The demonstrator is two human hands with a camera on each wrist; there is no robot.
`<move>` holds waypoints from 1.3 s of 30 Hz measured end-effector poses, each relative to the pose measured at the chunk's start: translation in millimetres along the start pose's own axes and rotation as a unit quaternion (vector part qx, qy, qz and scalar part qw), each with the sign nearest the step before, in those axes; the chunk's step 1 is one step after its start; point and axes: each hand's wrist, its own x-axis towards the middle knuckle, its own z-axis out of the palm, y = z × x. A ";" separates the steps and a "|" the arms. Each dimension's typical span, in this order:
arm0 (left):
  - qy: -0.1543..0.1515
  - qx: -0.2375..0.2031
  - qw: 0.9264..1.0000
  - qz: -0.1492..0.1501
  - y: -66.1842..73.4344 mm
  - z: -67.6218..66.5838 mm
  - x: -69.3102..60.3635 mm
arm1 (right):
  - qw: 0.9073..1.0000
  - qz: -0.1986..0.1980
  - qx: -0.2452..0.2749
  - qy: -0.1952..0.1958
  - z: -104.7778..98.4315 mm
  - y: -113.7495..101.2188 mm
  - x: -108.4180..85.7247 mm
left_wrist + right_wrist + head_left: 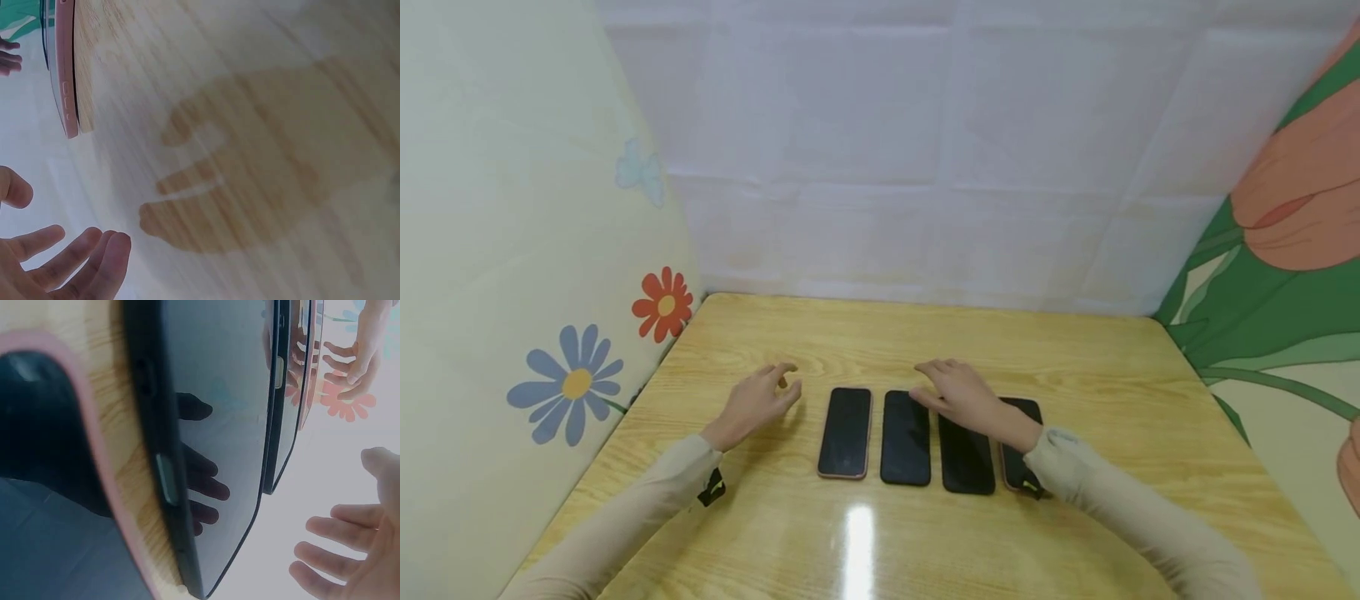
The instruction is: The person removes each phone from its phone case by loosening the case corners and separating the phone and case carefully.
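Several smartphones lie in a row on the wooden table, dark screens up. The leftmost phone (846, 433) has a pinkish rim; right of it come a black phone (906, 450) and another black phone (967, 462). A pink-edged phone (1015, 471) at the right end is partly covered by the right forearm. My left hand (754, 407) hovers left of the row with fingers loosely bent, holding nothing. Above the right-hand phones is my right hand (964, 398), fingers loosely extended and apart from the screens in the right wrist view, where the hand (350, 550) is reflected.
The glossy wooden table (760, 533) carries a bright light reflection in front of the row. A white cloth (925, 150) hangs behind it. Flower-printed cloth (580, 383) stands along the left side, and tulip-printed cloth (1300, 208) along the right.
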 end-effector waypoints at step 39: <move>-0.054 -0.006 0.998 -0.022 20.8 11.6 -6.7 | 0.993 -0.001 0.044 -0.108 15.6 -25.4 28.5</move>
